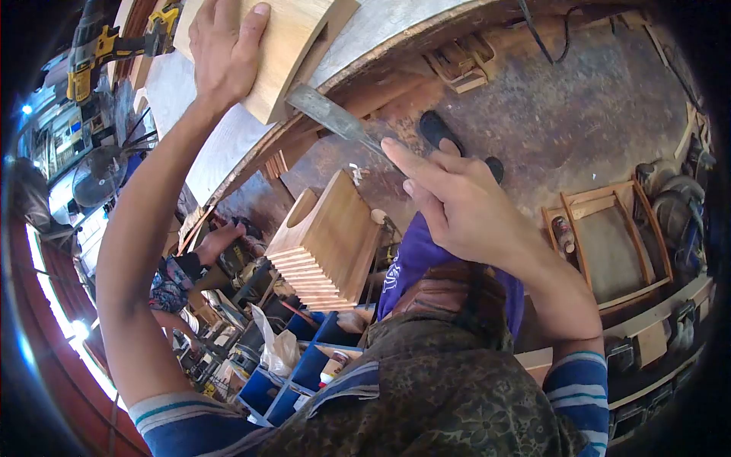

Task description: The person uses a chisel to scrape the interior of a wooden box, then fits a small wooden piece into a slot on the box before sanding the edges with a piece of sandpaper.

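My left hand (227, 57) lies on top of a pale wooden piece (283, 57) at the worktable's edge, thumb stretched out and fingertips cut off by the top of the view. A slot or groove shows along that piece's near side. In my right hand (464, 202) is a chisel (331, 116) with a flat, worn metal blade; my index finger stretches along it and the palm hides its handle. The blade's tip overlaps the lower corner of the wooden piece. Below stands a stack of wooden boards (327, 244) with notched ends and a rounded cutout.
A yellow-and-black cordless drill (114, 46) is at the upper left, by the pale worktable (205, 152). Blue compartments (293, 388) hold bottles and bags near my waist. A wooden frame (609, 244) is on the right. Another person (179, 286) is at the lower left.
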